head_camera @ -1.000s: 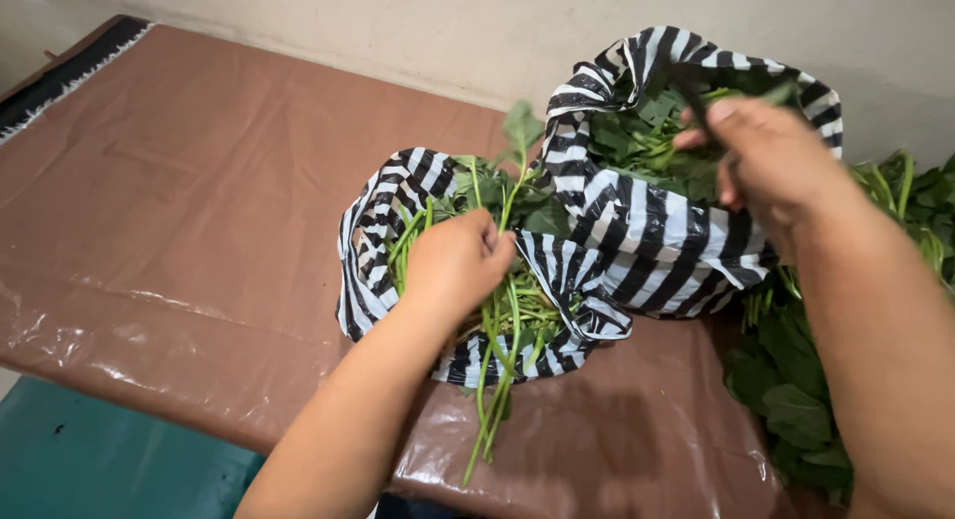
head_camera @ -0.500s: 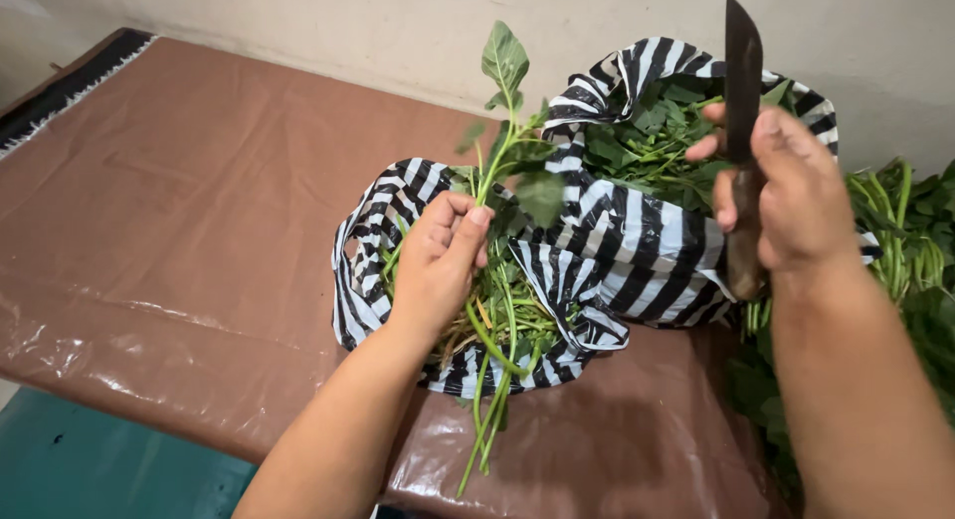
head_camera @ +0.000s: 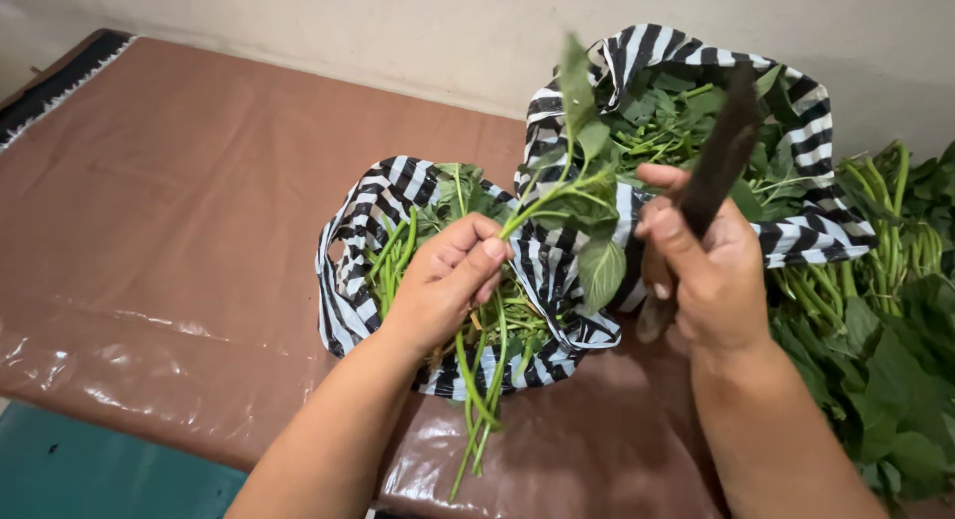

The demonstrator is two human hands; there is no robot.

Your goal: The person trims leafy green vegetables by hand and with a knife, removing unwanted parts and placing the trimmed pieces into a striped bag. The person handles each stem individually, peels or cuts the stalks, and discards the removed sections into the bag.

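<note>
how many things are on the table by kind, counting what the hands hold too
striped plastic bag: 1
knife, in the right hand: 1
leafy stem in the left hand: 1
loose pile of greens beside the bag: 1
brown table cover: 1
total: 5

Soft, even indoor light, fairly bright, no hard shadows

White glare streaks the glossy brown plastic cover (head_camera: pixel 149 330) on the surface near the front edge; the knife (head_camera: pixel 711 181) is motion-blurred, everything else reasonably sharp.
</note>
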